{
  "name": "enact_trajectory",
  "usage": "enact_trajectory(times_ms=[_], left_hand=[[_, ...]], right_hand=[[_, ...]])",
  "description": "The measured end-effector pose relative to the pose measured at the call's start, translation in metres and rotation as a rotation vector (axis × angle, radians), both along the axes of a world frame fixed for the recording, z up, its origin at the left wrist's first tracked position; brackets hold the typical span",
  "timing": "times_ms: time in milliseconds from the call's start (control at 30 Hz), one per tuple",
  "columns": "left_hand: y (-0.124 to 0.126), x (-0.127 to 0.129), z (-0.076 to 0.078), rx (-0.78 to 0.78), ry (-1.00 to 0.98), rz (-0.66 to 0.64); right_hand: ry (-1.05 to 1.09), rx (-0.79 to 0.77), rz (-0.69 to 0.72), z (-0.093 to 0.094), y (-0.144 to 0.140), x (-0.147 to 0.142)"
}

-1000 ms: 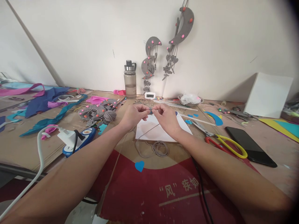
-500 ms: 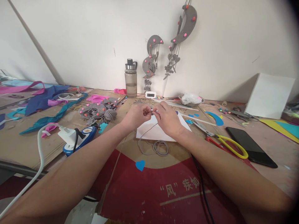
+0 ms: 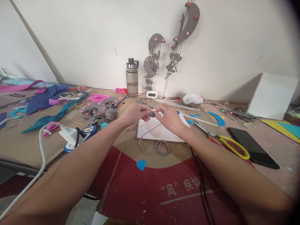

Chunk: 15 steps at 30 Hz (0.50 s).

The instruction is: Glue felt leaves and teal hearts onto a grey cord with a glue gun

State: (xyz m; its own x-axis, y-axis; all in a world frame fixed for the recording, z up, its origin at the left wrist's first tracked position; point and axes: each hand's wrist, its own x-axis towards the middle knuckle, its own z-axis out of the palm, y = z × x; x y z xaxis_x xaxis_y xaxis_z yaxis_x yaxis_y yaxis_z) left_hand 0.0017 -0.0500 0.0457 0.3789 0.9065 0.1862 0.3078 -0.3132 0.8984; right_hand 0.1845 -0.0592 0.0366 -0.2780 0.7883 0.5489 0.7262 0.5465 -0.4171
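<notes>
My left hand [image 3: 136, 113] and my right hand [image 3: 170, 118] meet fingertip to fingertip above a white sheet of paper [image 3: 159, 132]. Between the fingertips sits a small blue piece [image 3: 152, 114], pinched from both sides. A grey string [image 3: 150, 129] runs down from my right hand to a loose coil of grey string [image 3: 161, 147] on the cardboard table [image 3: 30, 147]. A blue heart cutout [image 3: 141, 164] lies nearer to me on the red printed cardboard.
Yellow-handled scissors [image 3: 231, 147] and a black phone [image 3: 253, 147] lie to the right. A pile of grey felt pieces with pink dots [image 3: 99, 111], a white charger plug [image 3: 69, 136], coloured scraps [image 3: 47, 103], a water bottle [image 3: 132, 78] and hanging grey moon mobiles [image 3: 185, 28] surround the work spot.
Both hands stay together at the small blue piece, with only slight finger shifts. The view has drifted a little.
</notes>
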Motion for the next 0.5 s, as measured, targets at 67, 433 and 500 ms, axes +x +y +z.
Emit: enact_trajectory(times_ms=[67,433,500], left_hand=[[-0.002,-0.001,0.003,-0.056,-0.049,-0.025],[-0.008,0.008,0.001,0.324,0.382,0.143],[-0.007,0.009,-0.003,0.374,0.404,0.164]], right_hand=[[0.014,-0.063,-0.026,0.003,0.0,0.0],[-0.059,-0.005,0.023,-0.004,-0.002,-0.006],[-0.05,-0.014,0.032,-0.004,-0.003,-0.007]])
